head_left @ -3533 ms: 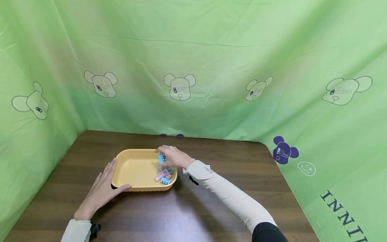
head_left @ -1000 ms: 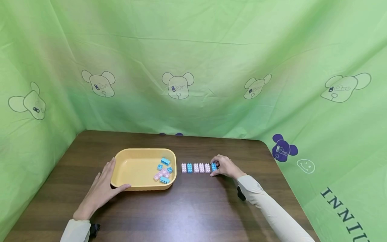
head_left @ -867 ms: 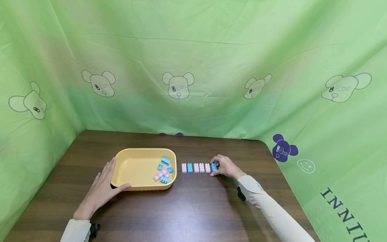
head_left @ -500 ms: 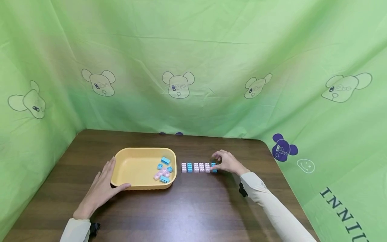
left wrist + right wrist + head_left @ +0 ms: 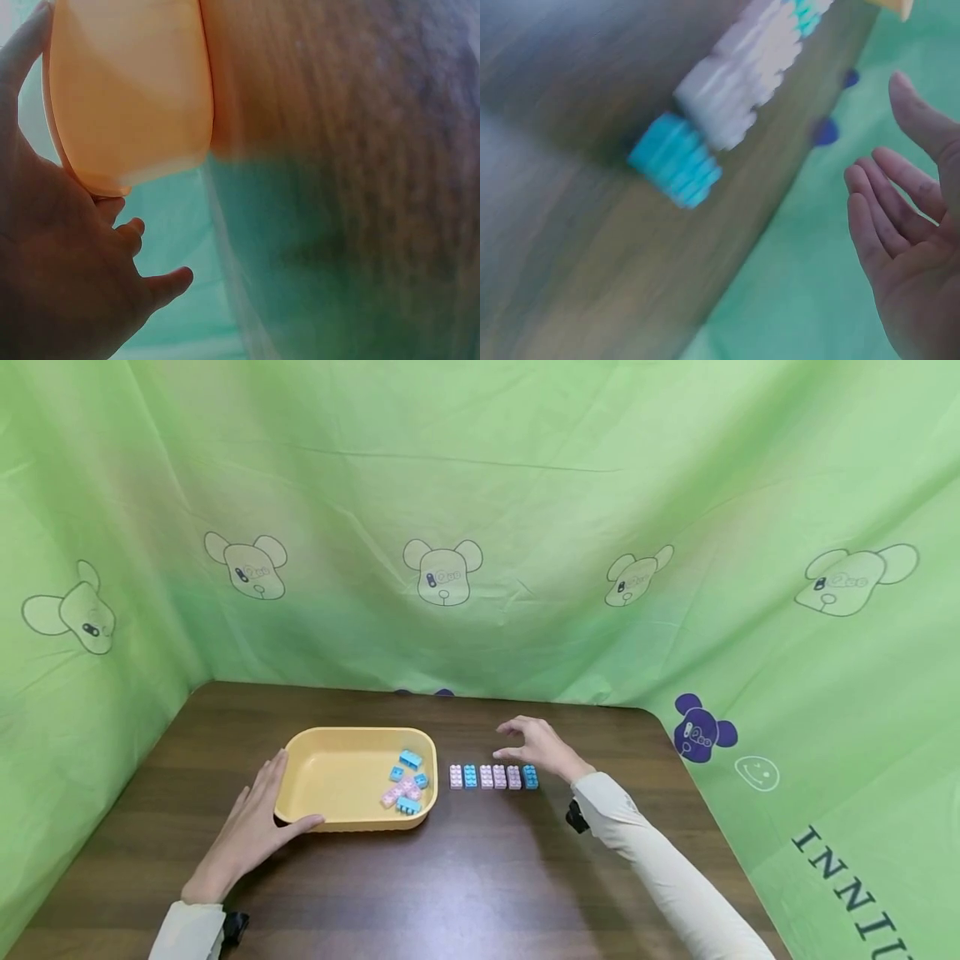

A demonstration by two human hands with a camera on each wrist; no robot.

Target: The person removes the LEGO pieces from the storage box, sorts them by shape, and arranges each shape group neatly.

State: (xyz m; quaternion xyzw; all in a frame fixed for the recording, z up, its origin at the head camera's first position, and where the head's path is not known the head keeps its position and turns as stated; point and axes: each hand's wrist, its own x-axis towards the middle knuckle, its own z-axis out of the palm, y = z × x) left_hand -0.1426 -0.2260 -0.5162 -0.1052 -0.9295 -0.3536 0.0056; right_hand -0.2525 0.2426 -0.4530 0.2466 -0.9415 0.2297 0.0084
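Six blocks (image 5: 499, 777) already out on the table (image 5: 375, 893), lined up in a row to the right of the tray (image 5: 330, 785): pink, blue, three pinks, blue. Left over in the tray's right end, unlined, lie four blue pieces (image 5: 410, 760) and a pink cluster (image 5: 392, 797), its count unclear. Right hand (image 5: 543, 747) hovers over the row's far side, thumb and fingers parted, grasping nothing; left hand (image 5: 251, 831), well away, rests spread against the tray's left side, thumb at the near rim.

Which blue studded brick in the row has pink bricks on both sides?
The rectangular blue studded brick second from left; the other blue one is rightmost.
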